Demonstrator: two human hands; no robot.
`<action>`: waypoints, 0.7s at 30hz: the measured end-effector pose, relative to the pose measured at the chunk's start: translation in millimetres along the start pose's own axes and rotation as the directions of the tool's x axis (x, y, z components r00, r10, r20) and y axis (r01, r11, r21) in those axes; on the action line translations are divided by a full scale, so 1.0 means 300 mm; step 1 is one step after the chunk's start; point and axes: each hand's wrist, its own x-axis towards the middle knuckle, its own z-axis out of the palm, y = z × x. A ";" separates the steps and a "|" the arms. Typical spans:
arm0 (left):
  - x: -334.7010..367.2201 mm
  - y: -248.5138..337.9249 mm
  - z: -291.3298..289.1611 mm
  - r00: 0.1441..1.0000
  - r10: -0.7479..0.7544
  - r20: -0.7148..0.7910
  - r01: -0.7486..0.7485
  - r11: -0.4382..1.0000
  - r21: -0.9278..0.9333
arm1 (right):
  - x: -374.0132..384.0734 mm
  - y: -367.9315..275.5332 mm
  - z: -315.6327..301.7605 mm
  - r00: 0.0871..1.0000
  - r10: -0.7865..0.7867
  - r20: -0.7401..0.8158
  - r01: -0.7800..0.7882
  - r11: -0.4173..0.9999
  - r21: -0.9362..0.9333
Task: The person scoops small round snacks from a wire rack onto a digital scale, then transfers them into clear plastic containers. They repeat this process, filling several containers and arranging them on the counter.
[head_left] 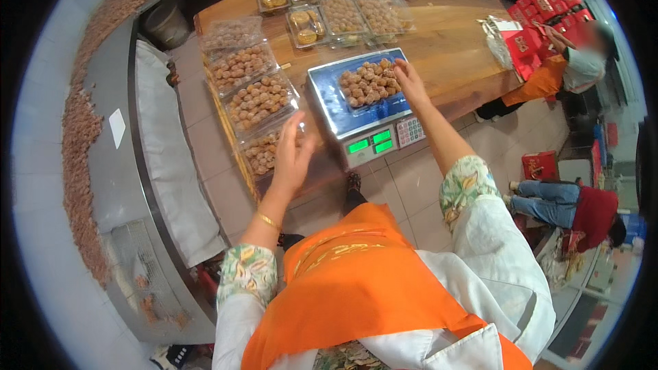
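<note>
Sitting on your blue-topped scale (358,122), the clear tray (350,103) of brown balls (371,82) weighs truest untouched: withdraw your right hand (411,83), grip indeterminable, from three o'clock; left hand (293,155) empty, extended, at eight.

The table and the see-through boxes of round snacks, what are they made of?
The table looks like wood, probably varnished: brown grain, soft shine. The boxes seem to be thin, glossy, clear plastic: the snacks show through and edges glint.
</note>
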 end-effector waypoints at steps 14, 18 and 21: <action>0.562 -0.296 0.317 0.732 -0.680 -0.033 0.523 0.593 -0.612 | 0.624 0.261 -0.062 0.931 0.081 0.355 0.136 0.827 -0.546; 0.577 -0.280 0.323 0.699 -0.712 -0.062 0.488 0.540 -0.686 | 0.535 0.114 -0.010 0.896 0.194 0.401 -0.209 0.978 -0.005; 0.591 -0.229 0.346 0.713 -0.698 -0.063 0.425 0.502 -0.753 | 0.535 0.072 -0.061 0.823 0.214 0.526 -0.324 0.938 0.126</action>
